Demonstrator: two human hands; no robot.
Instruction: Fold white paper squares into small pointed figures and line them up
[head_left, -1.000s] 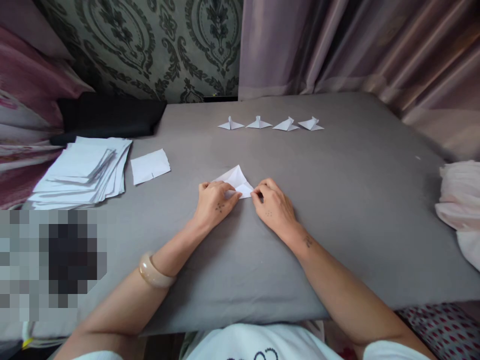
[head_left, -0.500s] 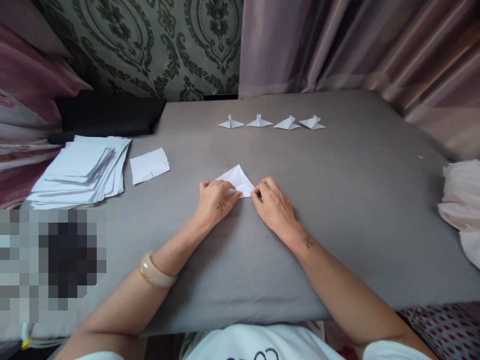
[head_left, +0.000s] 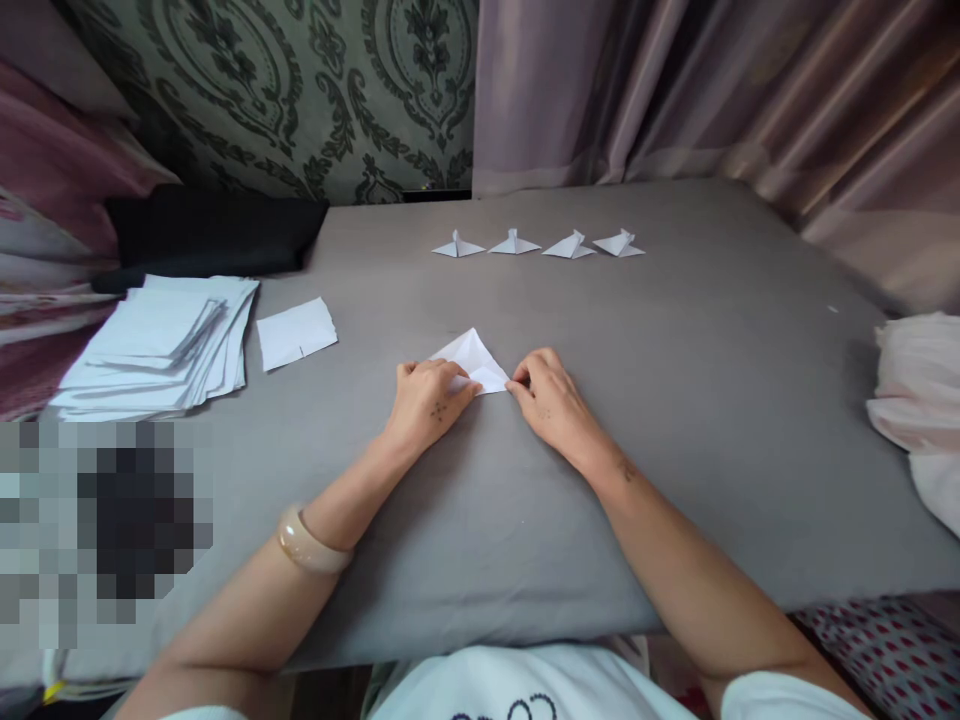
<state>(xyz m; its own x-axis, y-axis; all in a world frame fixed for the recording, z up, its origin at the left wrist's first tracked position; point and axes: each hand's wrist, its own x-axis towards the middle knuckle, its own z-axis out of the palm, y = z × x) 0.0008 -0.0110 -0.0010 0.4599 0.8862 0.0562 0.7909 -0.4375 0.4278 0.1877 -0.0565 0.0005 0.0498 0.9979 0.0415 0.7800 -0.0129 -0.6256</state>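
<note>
Though creased, white paper (head_left: 471, 354) in both hands (head_left: 427, 405) (head_left: 553, 402)

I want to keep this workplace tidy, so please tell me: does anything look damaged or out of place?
Mildly, yes. The single sheet beside the paper stack has a ragged right edge and a short dark mark at its near edge. The stack's sheets are unevenly aligned. Nothing looks spilled.
</note>
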